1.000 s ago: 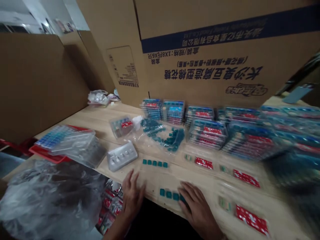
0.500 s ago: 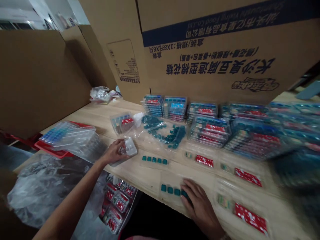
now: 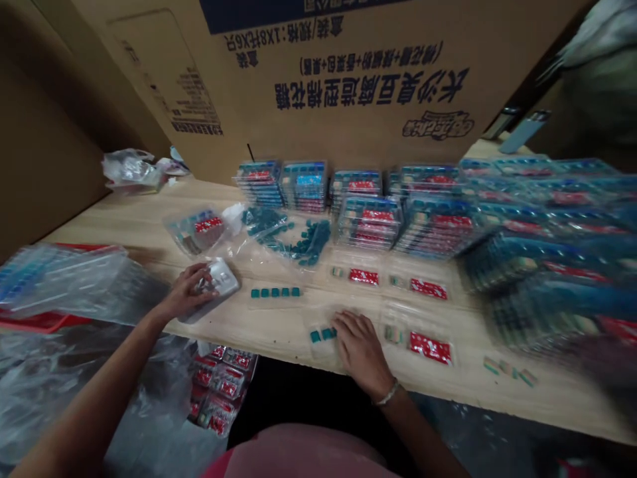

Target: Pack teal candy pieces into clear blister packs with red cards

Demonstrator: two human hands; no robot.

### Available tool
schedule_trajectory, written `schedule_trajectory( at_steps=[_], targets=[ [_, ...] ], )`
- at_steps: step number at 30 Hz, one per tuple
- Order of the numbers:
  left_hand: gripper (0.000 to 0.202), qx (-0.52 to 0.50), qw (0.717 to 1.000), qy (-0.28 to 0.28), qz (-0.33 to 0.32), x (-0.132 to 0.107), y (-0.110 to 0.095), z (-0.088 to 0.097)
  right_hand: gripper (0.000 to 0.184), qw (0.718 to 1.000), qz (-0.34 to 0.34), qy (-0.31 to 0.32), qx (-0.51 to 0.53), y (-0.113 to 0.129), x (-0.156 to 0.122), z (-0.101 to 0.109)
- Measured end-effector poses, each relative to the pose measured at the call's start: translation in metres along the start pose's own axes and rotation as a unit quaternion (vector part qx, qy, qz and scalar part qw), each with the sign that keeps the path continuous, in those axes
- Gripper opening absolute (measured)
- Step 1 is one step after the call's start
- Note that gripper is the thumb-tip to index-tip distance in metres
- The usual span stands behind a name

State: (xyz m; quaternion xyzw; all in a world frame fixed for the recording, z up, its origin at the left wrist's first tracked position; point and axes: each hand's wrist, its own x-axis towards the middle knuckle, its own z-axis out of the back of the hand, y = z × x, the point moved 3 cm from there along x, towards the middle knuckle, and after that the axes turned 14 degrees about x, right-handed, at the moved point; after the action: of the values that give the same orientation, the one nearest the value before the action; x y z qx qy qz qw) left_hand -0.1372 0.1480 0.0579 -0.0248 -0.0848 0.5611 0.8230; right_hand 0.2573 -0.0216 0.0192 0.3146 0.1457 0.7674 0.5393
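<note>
My left hand [image 3: 192, 292] grips the near-left part of a white plastic tray [image 3: 225, 279], with the fingers curled over it. My right hand [image 3: 361, 348] lies over the right side of a clear tray [image 3: 311, 322]. Its fingers are stretched out, and the fingertips hide part of a row of teal cubes [image 3: 322, 334]. Between the hands sits another clear tray with a row of several teal cubes [image 3: 275, 292]. To the right are clear trays holding red spotted packets [image 3: 430, 347] and small striped pieces [image 3: 394, 334].
Loose teal cubes [image 3: 311, 242] lie on a plastic bag. Stacks of filled trays [image 3: 371, 222] line the back before a large carton [image 3: 348, 133]. Clear empty trays [image 3: 94, 279] stand at left on a red tray [image 3: 50, 323]. Striped pieces [image 3: 508, 369] lie near the front edge.
The camera view has swung right. My right hand has shifted left over its tray, so fewer teal cubes show there. My left hand stays at the white tray.
</note>
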Motion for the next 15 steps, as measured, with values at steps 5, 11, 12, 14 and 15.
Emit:
schedule_trajectory(
  at_steps=[5, 11, 12, 14, 15],
  targets=[
    [0.04, 0.017, 0.999, 0.012, -0.029, 0.002, -0.013, 0.011, 0.034, 1.0, -0.015, -0.003, 0.018, -0.001, 0.004, -0.005],
    [0.039, 0.046, 0.996, 0.012, -0.071, 0.002, -0.026, 0.019, 0.029, 0.999, -0.016, -0.047, -0.009, -0.011, 0.008, -0.001],
    [0.038, 0.043, 0.997, 0.01, -0.063, 0.002, -0.025, 0.018, 0.029, 0.998, -0.014, -0.054, -0.012, -0.01, 0.01, -0.001],
    [0.037, 0.035, 0.998, 0.008, -0.048, 0.001, -0.022, 0.014, 0.028, 0.998, 0.004, -0.055, -0.01, -0.004, 0.013, -0.002],
    [0.037, 0.034, 0.998, 0.008, -0.043, 0.0, -0.019, 0.011, 0.029, 0.999, 0.017, -0.051, -0.005, -0.001, 0.014, -0.004]
  ],
)
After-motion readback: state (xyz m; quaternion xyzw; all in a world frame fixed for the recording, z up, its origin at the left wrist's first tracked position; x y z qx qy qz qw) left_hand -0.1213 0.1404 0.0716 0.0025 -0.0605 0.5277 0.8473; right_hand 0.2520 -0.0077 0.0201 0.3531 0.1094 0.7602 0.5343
